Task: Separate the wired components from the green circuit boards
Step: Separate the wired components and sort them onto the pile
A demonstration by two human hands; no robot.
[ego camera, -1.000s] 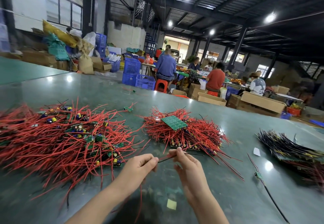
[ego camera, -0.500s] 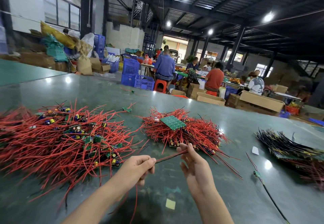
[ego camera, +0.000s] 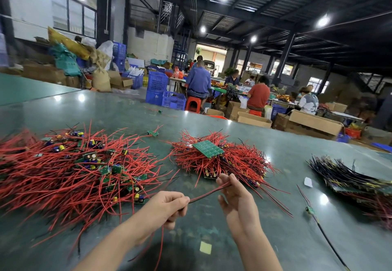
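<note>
My left hand (ego camera: 167, 207) pinches one end of a red and black wire pair (ego camera: 209, 194) above the table, with red wire hanging below the fist. My right hand (ego camera: 235, 198) holds the other end between thumb and fingers, palm turned toward me. Just beyond the right hand lies a middle heap of red wires (ego camera: 224, 160) with a green circuit board (ego camera: 209, 148) on top. A wide heap of red wired boards with small capacitors (ego camera: 74, 168) spreads on the left.
A dark pile of black wired boards (ego camera: 347, 177) lies at the right. A single small board on a black wire (ego camera: 310, 209), a white scrap (ego camera: 308, 182) and a yellow-green square (ego camera: 205, 247) lie on the green table (ego camera: 275, 239). Seated people, cardboard boxes and blue crates stand beyond the far edge.
Both hands have drawn slightly apart and the wire pair now slants up from left hand to right. My right hand has turned palm toward me, fingers opened upward.
</note>
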